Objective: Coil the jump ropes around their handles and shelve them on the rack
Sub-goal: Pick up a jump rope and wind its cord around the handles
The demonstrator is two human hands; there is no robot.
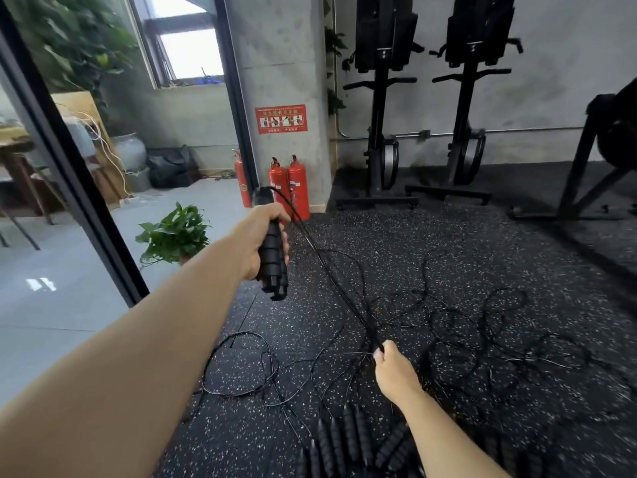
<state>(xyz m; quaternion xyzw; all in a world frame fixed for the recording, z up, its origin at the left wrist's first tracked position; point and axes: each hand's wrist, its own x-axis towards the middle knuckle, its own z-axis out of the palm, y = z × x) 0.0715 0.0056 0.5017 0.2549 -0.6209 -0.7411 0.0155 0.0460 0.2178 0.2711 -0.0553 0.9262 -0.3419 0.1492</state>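
Left arm stretched forward and raised, left hand [256, 244] curled round a pair of black handles [274, 258] held upright, right arm reaching lower, right hand [394, 372] pinching rope strands [371, 334], back of hand up.

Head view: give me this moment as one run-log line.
left hand: grips handles | right hand: pinches rope taut | floor: loose ropes, spare handles

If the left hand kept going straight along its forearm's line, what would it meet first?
Probably the red fire extinguishers by the concrete pillar. The left hand, gripping jump-rope handles, points at them, with nothing visibly between. Depth is unclear.
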